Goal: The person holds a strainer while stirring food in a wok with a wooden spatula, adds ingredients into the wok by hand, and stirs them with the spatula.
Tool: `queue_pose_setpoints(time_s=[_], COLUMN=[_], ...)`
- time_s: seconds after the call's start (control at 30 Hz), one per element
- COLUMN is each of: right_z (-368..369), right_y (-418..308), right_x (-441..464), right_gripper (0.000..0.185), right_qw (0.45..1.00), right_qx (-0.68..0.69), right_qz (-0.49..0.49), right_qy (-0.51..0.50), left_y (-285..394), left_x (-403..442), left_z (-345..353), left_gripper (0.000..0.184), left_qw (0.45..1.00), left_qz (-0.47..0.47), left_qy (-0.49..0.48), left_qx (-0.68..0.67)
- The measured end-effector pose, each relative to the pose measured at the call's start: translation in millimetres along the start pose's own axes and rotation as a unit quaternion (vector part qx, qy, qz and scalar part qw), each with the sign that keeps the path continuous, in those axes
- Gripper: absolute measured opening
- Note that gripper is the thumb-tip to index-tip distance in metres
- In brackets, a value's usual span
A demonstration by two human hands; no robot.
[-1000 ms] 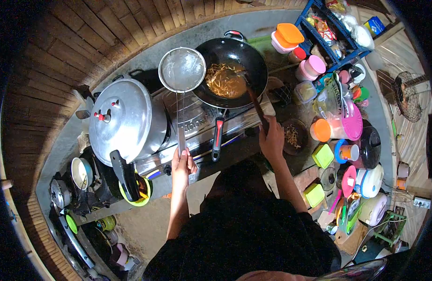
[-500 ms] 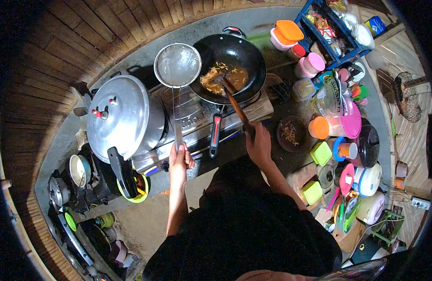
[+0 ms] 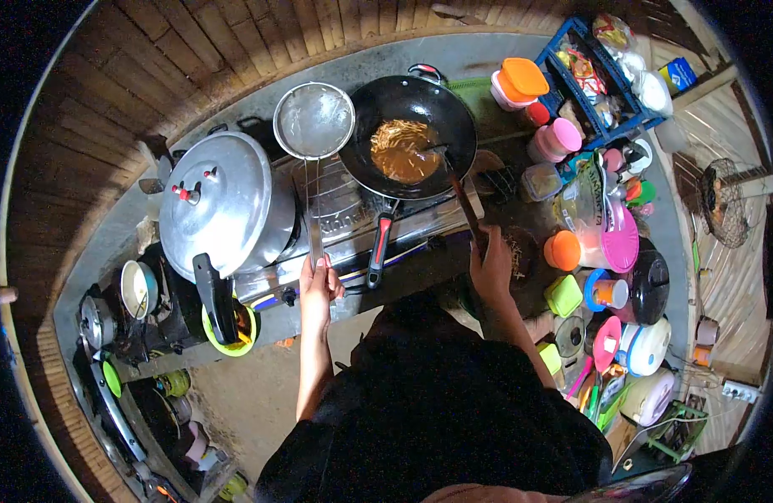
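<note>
My left hand is closed round the handle of a round metal strainer, which is held over the stove just left of the wok. My right hand grips the dark wooden handle of a spatula; its tip reaches the right side of the wok. Thin golden-brown strips lie in brown liquid inside that black wok. The wok's black and red handle points toward me, between my hands, with neither hand on it.
A large pressure cooker stands to the left, its black handle over a lime-green bowl. Right of the stove are a dark bowl, orange and pink containers and a blue rack. A small pot is at far left.
The spatula has moved to the right side of the wok, and my right hand has shifted right and down. The strips now lie bunched toward the back. The strainer stays raised at the left.
</note>
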State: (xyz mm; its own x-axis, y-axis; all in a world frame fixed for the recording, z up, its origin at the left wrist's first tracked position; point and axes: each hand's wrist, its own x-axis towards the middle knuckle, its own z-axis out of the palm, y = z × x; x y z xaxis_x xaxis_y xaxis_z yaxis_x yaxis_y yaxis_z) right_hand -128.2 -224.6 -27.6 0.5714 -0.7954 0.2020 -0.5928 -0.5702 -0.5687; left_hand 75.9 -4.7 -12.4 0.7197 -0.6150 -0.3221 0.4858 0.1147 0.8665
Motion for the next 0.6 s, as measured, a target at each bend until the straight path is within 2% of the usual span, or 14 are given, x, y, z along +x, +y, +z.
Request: queue_pose_setpoints(time_s=[0.13, 0.23, 0.33, 0.37, 0.47, 0.6], right_z=[-4, 2, 24, 27, 38, 28], right_y=[-4, -10, -5, -6, -5, 7], right_x=[-21, -17, 6, 16, 47, 72], right_gripper=[0.028, 0.028, 0.029, 0.028, 0.026, 0.026], right_qw=[0.999, 0.997, 0.991, 0.988, 0.985, 0.992], right_qx=[-0.001, 0.036, 0.099, 0.109, 0.115, 0.056], right_qz=[-0.034, -0.037, -0.06, -0.106, -0.131, -0.112], right_qy=[0.007, -0.061, -0.062, -0.028, 0.012, 0.027], left_y=[7, 6, 8, 10, 2, -3], left_x=[-6, -7, -16, -17, -20, -26], left_z=[16, 19, 30, 34, 34, 43], left_gripper=[0.014, 0.014, 0.014, 0.013, 0.014, 0.015], left_qw=[1.0, 0.999, 0.999, 0.998, 0.997, 0.996], left_qz=[0.009, 0.02, 0.024, 0.021, 0.043, 0.045], left_qy=[0.027, 0.032, 0.044, 0.052, 0.05, 0.067], left_qx=[-0.003, 0.006, 0.01, 0.006, 0.032, 0.048])
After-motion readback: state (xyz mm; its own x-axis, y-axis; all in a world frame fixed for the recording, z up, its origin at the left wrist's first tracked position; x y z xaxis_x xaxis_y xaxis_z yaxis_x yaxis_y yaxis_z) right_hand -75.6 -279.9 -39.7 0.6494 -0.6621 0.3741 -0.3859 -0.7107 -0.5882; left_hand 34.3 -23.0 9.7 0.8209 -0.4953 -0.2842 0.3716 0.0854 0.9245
